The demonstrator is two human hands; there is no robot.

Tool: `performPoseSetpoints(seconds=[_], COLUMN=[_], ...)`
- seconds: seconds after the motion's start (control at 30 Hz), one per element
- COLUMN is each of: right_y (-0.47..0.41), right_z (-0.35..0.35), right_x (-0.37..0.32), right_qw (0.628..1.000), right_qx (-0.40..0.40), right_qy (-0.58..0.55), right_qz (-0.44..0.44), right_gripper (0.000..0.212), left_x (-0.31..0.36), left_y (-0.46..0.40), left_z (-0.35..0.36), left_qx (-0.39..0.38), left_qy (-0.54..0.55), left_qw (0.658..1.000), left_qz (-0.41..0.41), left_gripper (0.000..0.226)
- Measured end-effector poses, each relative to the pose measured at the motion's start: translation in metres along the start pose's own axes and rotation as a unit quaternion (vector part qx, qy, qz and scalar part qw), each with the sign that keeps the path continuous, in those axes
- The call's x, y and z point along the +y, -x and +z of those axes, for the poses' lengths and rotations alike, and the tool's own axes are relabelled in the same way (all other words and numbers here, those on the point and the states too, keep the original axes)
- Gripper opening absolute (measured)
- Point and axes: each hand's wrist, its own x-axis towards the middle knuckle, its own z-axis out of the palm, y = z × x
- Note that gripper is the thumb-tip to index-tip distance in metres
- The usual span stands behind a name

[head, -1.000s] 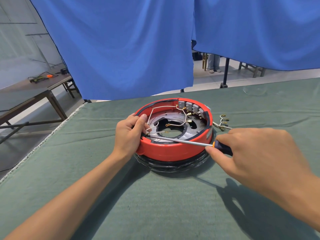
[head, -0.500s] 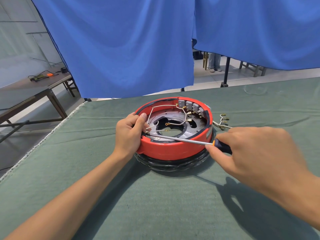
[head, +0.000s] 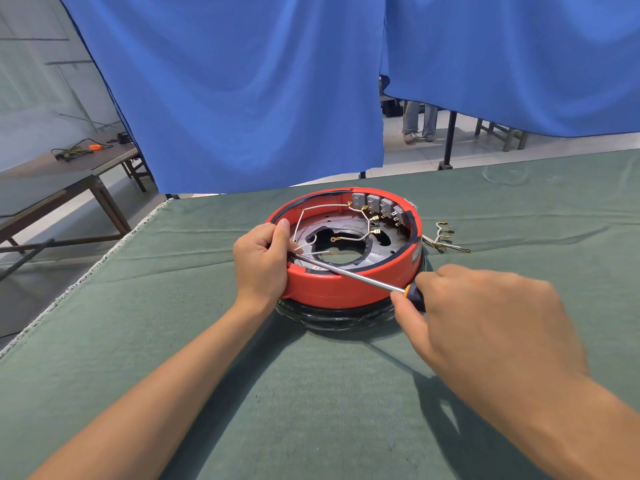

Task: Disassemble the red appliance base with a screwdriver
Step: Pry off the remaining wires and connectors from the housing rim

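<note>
The round red appliance base (head: 349,289) lies open side up on the green cloth, over a black ring. Inside it I see a dark metal plate, white wires and a row of grey terminal blocks (head: 379,206) at the far rim. My left hand (head: 261,263) grips the base's left rim, thumb over the edge. My right hand (head: 485,323) holds the screwdriver (head: 349,273) by its black and orange handle. Its long shaft lies low across the near rim, and the tip sits at the inner left edge by my left thumb.
A loose bundle of wires with brass terminals (head: 443,237) lies on the cloth right of the base. Blue curtains (head: 242,91) hang behind the table's far edge. A wooden bench (head: 69,174) stands off to the left, past the table's left edge (head: 104,258).
The hands and the screwdriver have barely shifted; the shaft's tip stays at the inner left rim.
</note>
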Motion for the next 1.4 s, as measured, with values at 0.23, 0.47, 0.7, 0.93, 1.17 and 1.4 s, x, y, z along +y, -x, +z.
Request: performPoseSetpoints(seconds=[0.23,0.47,0.7,0.93,1.17,1.4], right_y=[-0.008,-0.02,-0.02,-0.019,-0.018,-0.012], right_z=[-0.008,-0.006,-0.004,-0.003,-0.007,-0.01], right_x=[0.029,0.031,0.032,0.035,0.031,0.023], right_qw=[0.997,0.997,0.996,0.997,0.997,0.997], right_qx=[-0.072,-0.056,-0.075,-0.066,-0.072,-0.056], right_qy=[0.004,-0.007,0.02,-0.013,0.011,0.039], right_qz=[-0.006,-0.045,-0.042,-0.044,-0.041,-0.036], right_gripper=[0.039,0.038,0.042,0.04,0.041,0.039], left_x=[-0.003,-0.006,-0.007,-0.005,-0.005,-0.005], left_y=[-0.002,-0.002,-0.002,-0.002,-0.001,0.0], left_z=[-0.003,-0.001,0.0,0.0,0.001,0.002], left_qx=[-0.019,-0.012,0.0,0.006,0.013,0.019], left_qy=[0.006,0.016,0.016,0.009,0.008,0.006], left_qw=[1.0,1.0,1.0,1.0,1.0,1.0], left_qz=[0.002,0.003,0.008,0.011,0.015,0.013], left_gripper=[0.043,0.042,0.043,0.041,0.042,0.043])
